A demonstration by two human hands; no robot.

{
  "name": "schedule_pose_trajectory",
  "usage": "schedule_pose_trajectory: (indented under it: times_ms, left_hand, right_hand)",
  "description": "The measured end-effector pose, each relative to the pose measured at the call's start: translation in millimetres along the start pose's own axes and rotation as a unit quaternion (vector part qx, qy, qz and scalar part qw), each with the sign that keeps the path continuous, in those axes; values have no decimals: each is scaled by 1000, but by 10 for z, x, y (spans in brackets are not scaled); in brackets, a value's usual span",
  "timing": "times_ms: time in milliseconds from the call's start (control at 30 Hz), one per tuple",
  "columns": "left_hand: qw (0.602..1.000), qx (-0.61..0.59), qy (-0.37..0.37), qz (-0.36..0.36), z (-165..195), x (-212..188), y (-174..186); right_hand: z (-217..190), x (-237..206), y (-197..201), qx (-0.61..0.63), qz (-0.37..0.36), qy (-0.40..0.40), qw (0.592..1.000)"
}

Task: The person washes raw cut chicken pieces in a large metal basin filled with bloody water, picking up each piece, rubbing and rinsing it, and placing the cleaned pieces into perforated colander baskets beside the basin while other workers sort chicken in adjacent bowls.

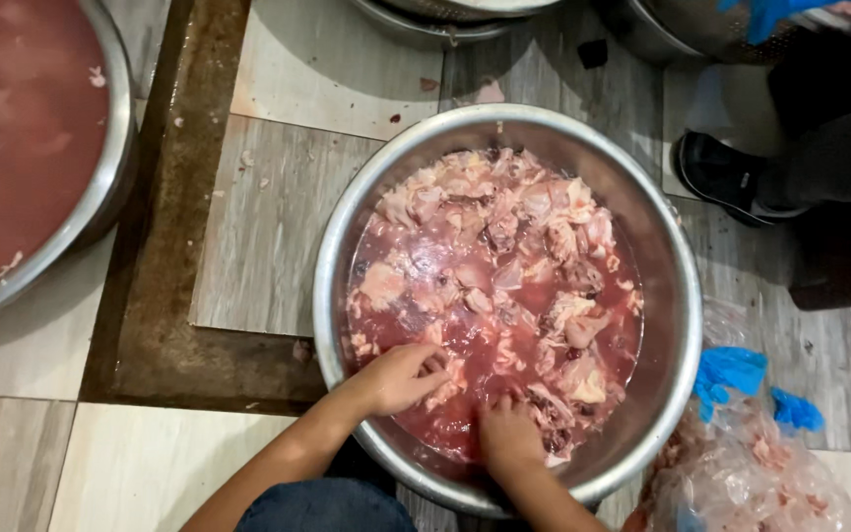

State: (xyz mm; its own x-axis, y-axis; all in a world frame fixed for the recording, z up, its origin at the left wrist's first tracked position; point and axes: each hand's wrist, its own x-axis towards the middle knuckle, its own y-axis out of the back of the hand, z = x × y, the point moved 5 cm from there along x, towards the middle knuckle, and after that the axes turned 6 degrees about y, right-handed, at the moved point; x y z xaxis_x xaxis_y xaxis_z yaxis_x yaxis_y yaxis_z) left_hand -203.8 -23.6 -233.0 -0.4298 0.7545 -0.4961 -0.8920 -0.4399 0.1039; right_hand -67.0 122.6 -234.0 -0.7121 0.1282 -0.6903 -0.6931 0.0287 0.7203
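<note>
- The left hand (398, 378) reaches in over the basin (342, 236) rim at about 7 o'clock; its fingers (432, 363) are loosely curled, narrow, resting on the meat (504, 286) at the liquid's surface. Whether they grip a piece cannot be told.
- The right hand (509, 438) enters at 6 o'clock, palm down, fingertips sunk among the pieces; how far they spread cannot be told.
- The meat, pale pink chunks in red water, fills the basin, heaped highest from 11 to 3 o'clock.
- The two hands sit near each other, a narrow strip of meat and water between them.
- The basin stands on the tile floor (268, 227); bare tile lies at its 9 o'clock side, up to a brown strip (174, 197).
- A second basin (110, 187) of red water lies well apart at 10 o'clock.
- At 12 o'clock another pan (425, 28) stands near the rim.
- At 2 o'clock another person's shoe (721, 175) and dark trouser leg stand near the basin.
- At 4 to 5 o'clock a clear bag (751, 473) of meat scraps with blue gloves (731, 372) lies just beside the rim.
</note>
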Motion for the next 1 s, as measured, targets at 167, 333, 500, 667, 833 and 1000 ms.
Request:
schedule_pose_trajectory:
  times_ms: [167,333,500,667,833,1000]
  left_hand:
    - [1000,11,-13,-11,59,-12,-112]
    - [988,-123,-90,0,132,-24,-218]
    - [944,-327,-6,-44,-238,113,-306]
    - [890,-441,-103,-50,-324,183,-310]
    - [949,-309,-66,-14,-254,87,-172]
    - [934,-322,-154,14,-52,-38,6]
  right_hand:
    - [308,-16,496,333,8,-22,943]
    - [181,-117,1023,615,104,68,778]
    - [-48,-165,1092,660,112,48,741]
    - [-324,-223,975,599,210,136,760]
    - [-112,-26,648,653,134,-4,746]
    - [59,-85,874,578,138,105,797]
